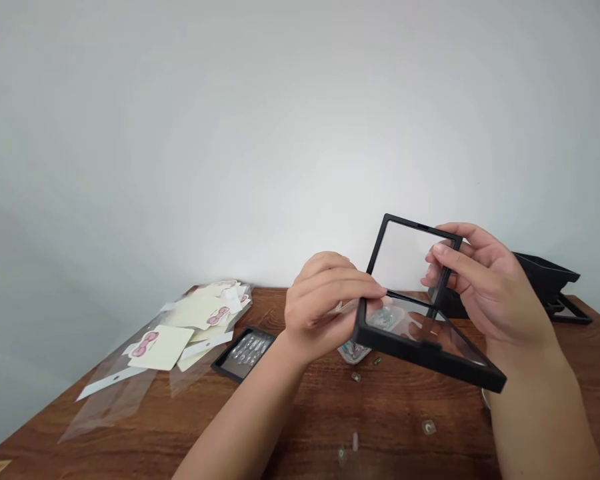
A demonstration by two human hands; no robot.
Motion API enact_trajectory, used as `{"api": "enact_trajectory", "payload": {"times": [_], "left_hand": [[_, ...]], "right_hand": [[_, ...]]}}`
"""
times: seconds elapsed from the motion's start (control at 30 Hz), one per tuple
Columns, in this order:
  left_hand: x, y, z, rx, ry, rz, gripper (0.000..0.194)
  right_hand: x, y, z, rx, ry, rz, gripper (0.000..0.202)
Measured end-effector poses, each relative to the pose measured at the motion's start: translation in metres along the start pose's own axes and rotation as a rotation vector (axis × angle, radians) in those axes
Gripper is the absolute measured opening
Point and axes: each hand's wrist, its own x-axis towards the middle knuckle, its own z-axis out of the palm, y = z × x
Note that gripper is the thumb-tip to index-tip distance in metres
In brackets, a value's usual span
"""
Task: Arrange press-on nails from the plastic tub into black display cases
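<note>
A hinged black display frame point(425, 357) with clear film panels is held up above the table, its two halves spread apart at the hinge. My left hand point(325, 293) grips its left corner near the hinge, fingers over the edge. At the upper half's right edge, my right hand point(495, 287) pinches the rim between thumb and fingers. Through the lower clear panel a small plastic tub point(354, 351) with small bits in it is partly visible on the table behind.
Cream cards point(163, 347) with pink bow prints and clear bags lie piled at left. Beside them is a black frame point(245, 353) holding small clear pieces. More black frames point(547, 277) are stacked at right. Small loose pieces point(429, 427) lie on the wooden table point(390, 407).
</note>
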Motion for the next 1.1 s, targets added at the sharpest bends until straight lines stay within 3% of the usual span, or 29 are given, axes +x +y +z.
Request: {"api": "enact_trajectory", "payload": {"times": [0.23,0.37,0.47,0.6,0.7,0.8,0.9,1.0,1.1], "left_hand": [[-0.001,-0.004,-0.007,0.041,-0.081,0.135,0.015],[0.001,0.002,-0.009,0.064,-0.17,0.14,0.013],[0.001,0.005,-0.005,0.061,-0.217,0.142,0.015],[-0.007,0.008,0.006,-0.056,-0.183,0.128,0.026],[-0.025,0.016,0.012,-0.06,-0.223,0.126,0.028],[-0.053,0.03,0.01,0.025,-0.401,0.277,0.011],[-0.083,0.041,0.006,-0.011,-0.468,0.281,0.01],[-0.108,0.043,0.004,-0.063,-0.545,0.237,0.009],[-0.124,0.042,0.005,-0.111,-0.613,0.153,0.013]], "right_hand": [[0.001,-0.002,-0.001,-0.025,0.004,-0.037,0.025],[0.0,-0.001,0.001,-0.099,-0.003,-0.11,0.022],[0.0,0.001,0.003,-0.157,-0.009,-0.104,0.023],[-0.001,0.005,0.004,-0.207,-0.018,-0.046,0.027],[-0.004,0.016,-0.002,-0.24,-0.073,0.036,0.032],[-0.014,0.039,-0.015,-0.263,-0.217,0.161,0.038],[-0.032,0.067,-0.031,-0.31,-0.316,0.265,0.041],[-0.051,0.091,-0.047,-0.362,-0.322,0.274,0.039],[-0.062,0.109,-0.061,-0.398,-0.246,0.259,0.04]]}}
